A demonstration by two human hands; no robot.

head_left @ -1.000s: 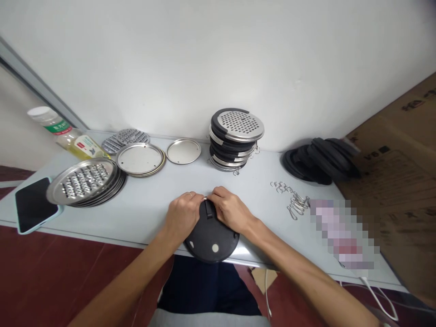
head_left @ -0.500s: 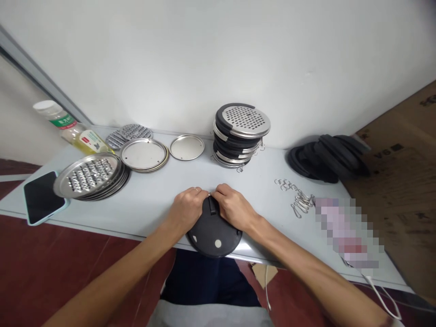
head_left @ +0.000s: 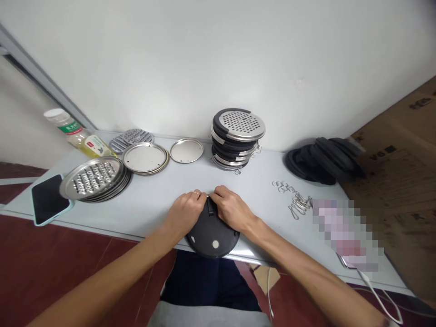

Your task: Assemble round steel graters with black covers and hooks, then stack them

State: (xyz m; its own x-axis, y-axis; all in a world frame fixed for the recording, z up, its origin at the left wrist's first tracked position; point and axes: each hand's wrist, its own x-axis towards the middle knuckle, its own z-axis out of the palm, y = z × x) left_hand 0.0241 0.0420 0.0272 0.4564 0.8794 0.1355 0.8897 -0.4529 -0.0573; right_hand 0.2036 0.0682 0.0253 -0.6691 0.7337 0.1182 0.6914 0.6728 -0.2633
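A black round disc (head_left: pixel 208 238) with pale round pads lies at the table's front edge, near my lap. My left hand (head_left: pixel 186 210) is closed on its far left edge, and my right hand (head_left: pixel 233 209) is closed on its far right edge. The fingertips of both hands nearly meet beside a black tab (head_left: pixel 210 207) on the disc. A small bright metal bit shows between them; what it is I cannot make out. Behind the hands rises a stack of round graters (head_left: pixel 241 127) with black rims and small wire rings.
Perforated metal grater plates (head_left: pixel 95 178), plain metal discs (head_left: pixel 145 157), a drink bottle (head_left: pixel 80 138) and a phone (head_left: pixel 51 200) occupy the left. On the right are black rings (head_left: pixel 325 159), metal clips (head_left: pixel 299 204), a blurred-out item (head_left: pixel 344 231) and a cardboard box (head_left: pixel 391 195).
The view has shifted slightly. Both hands keep their hold on the disc's far edge, with hardly any movement of the fingers.
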